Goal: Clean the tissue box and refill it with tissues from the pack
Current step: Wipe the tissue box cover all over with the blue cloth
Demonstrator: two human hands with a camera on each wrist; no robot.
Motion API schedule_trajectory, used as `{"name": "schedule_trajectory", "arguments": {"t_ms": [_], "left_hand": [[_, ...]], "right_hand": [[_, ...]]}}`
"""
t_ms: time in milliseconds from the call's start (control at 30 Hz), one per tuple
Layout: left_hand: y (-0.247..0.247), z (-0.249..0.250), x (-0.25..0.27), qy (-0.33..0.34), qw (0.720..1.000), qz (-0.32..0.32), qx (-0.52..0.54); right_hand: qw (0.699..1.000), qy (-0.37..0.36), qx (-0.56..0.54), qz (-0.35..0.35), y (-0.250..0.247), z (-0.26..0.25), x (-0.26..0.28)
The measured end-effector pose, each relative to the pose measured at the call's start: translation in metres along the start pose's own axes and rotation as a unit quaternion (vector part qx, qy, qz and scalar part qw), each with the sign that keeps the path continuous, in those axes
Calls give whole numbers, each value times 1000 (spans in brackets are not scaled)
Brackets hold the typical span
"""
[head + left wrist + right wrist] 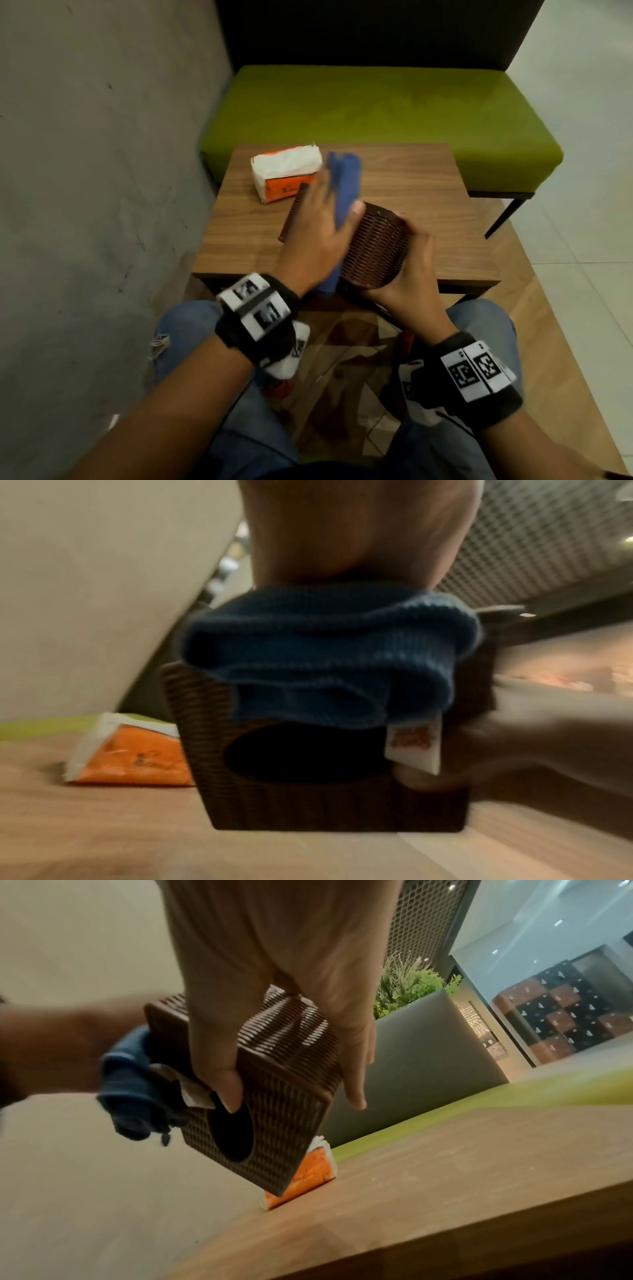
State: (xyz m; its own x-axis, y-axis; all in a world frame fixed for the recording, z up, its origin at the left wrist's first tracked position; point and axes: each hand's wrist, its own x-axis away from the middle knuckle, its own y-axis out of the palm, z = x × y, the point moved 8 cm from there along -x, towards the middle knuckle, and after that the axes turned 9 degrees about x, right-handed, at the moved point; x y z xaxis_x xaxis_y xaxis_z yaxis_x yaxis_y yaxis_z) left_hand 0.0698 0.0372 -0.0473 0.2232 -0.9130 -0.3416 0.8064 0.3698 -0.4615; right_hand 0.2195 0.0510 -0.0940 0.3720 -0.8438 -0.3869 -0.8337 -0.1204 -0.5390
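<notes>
My right hand [407,267] grips the brown woven tissue box [375,246] and holds it tilted above the near part of the wooden table [411,178]. In the right wrist view the thumb lies by the box's oval opening [232,1134] and the fingers wrap the far side of the tissue box [284,1123]. My left hand [318,233] holds a bunched blue cloth [346,185] against the box's left side. The left wrist view shows the cloth [325,664] draped over the box [308,799]. An orange and white tissue pack [286,173] lies at the table's far left.
A flat brown woven panel [294,212] lies on the table under my left hand. A green bench [376,109] stands behind the table. A grey wall [102,171] runs along the left. My knees are below the table's near edge.
</notes>
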Motion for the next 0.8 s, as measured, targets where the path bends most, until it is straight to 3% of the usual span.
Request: {"name": "schedule_trajectory", "arguments": {"t_ms": [133,200,267,300,367,433,500,567,633,700,733,800], "left_hand": [[27,45,49,187,979,-71,-42],[17,28,52,188,980,-61,-37],[0,-5,42,95,995,-25,-7],[-11,-25,35,14,1000,-3,18],[-27,-68,23,-155,981,46,109],[-37,-84,18,-218,959,97,155],[-33,-70,23,-172,975,99,96],[-7,-31,38,-36,999,27,18],[20,9,59,124,991,-44,-28],[25,23,63,214,973,-67,-56],[20,16,59,212,973,-63,-57],[2,-15,44,98,994,-28,-24]], "right_hand": [[1000,-6,1,4,2,-2,-5],[1000,-11,-7,-4,1,-1,-1],[999,-9,-29,-17,-1,2,6],[999,-12,-32,-22,-3,3,9],[999,-14,-29,-31,-5,4,14],[999,-2,-26,-37,-5,7,15],[999,16,-23,-34,-3,13,13],[999,30,-20,-27,-1,18,8],[999,34,-20,-25,0,18,3],[999,35,-24,-29,-1,17,3],[998,40,-25,-32,-2,18,3],[998,48,-19,-42,-6,22,6]]}}
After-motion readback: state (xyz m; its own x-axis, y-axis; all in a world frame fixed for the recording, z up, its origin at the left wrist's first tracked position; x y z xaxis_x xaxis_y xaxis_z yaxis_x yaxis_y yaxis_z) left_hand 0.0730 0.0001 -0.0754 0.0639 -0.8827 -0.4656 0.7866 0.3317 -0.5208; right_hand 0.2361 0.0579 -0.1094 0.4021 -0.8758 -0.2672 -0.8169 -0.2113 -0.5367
